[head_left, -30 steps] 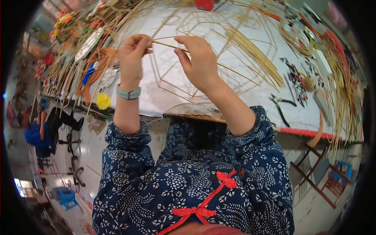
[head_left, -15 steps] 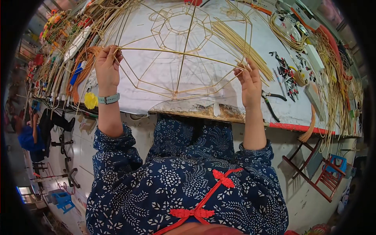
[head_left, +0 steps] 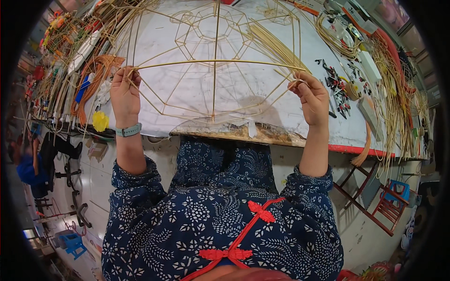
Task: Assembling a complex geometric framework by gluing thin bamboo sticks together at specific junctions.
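Observation:
A large lantern-like frame of thin bamboo strips point(head_left: 215, 84) stands over the white-covered table, many-sided, with smaller polygons inside it. One long strip point(head_left: 201, 61) runs crosswise between my hands and bows slightly upward. At its left end my left hand point(head_left: 125, 96), with a pale green watch on the wrist, is closed, fingertips pinching the frame's corner. My right hand point(head_left: 313, 98) is closed at the opposite corner, thumb and index finger pressed together there. Its fingers partly cover the joint. A small pale bit shows between those fingertips.
Loose bamboo strips point(head_left: 274, 44) lie beyond the frame's right side. Small clamps point(head_left: 338, 89) and a tape roll point(head_left: 352, 91) are further right. Orange fibre point(head_left: 96, 77) and a yellow flower-shaped piece point(head_left: 100, 121) lie left. The table's near edge point(head_left: 234, 133) is worn.
My right hand has shifted right and slightly down. My left hand is a little lower, and the crosswise strip now bows upward instead of sloping down to the right. The pliers are now mostly hidden.

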`<act>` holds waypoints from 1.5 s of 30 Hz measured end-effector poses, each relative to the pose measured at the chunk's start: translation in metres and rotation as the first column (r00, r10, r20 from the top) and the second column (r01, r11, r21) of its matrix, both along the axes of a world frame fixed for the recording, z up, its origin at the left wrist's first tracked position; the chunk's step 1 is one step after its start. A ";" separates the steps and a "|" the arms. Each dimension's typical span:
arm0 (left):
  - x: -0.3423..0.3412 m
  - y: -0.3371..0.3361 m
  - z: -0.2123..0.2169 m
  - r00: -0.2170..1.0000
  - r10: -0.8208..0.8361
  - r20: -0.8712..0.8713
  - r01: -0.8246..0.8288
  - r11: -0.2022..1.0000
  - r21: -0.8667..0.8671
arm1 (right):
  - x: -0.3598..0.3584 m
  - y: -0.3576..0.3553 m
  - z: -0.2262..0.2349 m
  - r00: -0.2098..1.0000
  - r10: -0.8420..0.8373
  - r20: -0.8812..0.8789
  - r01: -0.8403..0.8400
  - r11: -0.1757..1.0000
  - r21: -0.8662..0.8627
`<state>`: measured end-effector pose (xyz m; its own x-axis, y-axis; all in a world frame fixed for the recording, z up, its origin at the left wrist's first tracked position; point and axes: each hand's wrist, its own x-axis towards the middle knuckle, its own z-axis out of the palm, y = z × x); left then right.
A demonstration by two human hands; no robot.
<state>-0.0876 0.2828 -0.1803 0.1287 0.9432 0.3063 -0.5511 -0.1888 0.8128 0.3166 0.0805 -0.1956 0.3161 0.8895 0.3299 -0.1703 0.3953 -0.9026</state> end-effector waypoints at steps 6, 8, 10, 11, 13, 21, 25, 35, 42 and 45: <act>0.000 -0.008 0.002 0.999 -0.021 -0.024 0.021 1.000 -0.013 | 0.002 -0.006 0.018 0.987 0.126 -0.102 -0.125 0.992 0.013; -0.001 -0.011 0.003 0.999 -0.025 -0.026 0.024 1.000 -0.015 | 0.006 -0.006 0.022 0.989 0.126 -0.076 -0.128 0.992 -0.019; -0.001 -0.013 0.004 0.999 -0.029 -0.030 0.029 0.999 -0.018 | 0.009 -0.006 0.026 0.991 0.131 -0.025 -0.133 0.988 -0.082; -0.001 -0.013 0.004 0.999 -0.030 -0.031 0.029 0.999 -0.017 | 0.009 -0.006 0.028 0.991 0.131 -0.026 -0.133 0.988 -0.081; -0.003 -0.011 0.005 0.998 -0.032 -0.051 0.030 0.999 -0.031 | 0.008 -0.006 0.034 0.995 0.096 0.003 -0.095 0.988 -0.119; -0.004 -0.016 0.004 0.996 -0.052 -0.077 0.050 0.998 -0.038 | 0.003 -0.008 0.037 0.992 -0.077 0.100 0.092 0.983 -0.158; -0.004 -0.018 0.002 0.994 -0.065 -0.084 0.063 0.998 -0.032 | -0.001 -0.008 0.042 0.984 -0.141 0.106 0.159 0.969 -0.189; -0.007 -0.014 0.005 0.993 -0.099 -0.069 0.096 0.994 -0.049 | 0.014 -0.007 0.063 0.999 -0.024 0.031 0.033 0.945 -0.327; -0.004 -0.012 0.008 0.988 -0.130 -0.082 0.126 0.991 -0.054 | 0.025 -0.006 0.070 0.994 0.107 0.016 -0.092 0.914 -0.395; -0.003 -0.016 0.006 0.990 -0.115 -0.080 0.111 0.993 -0.048 | 0.023 -0.003 0.074 0.995 0.082 0.057 -0.051 0.908 -0.417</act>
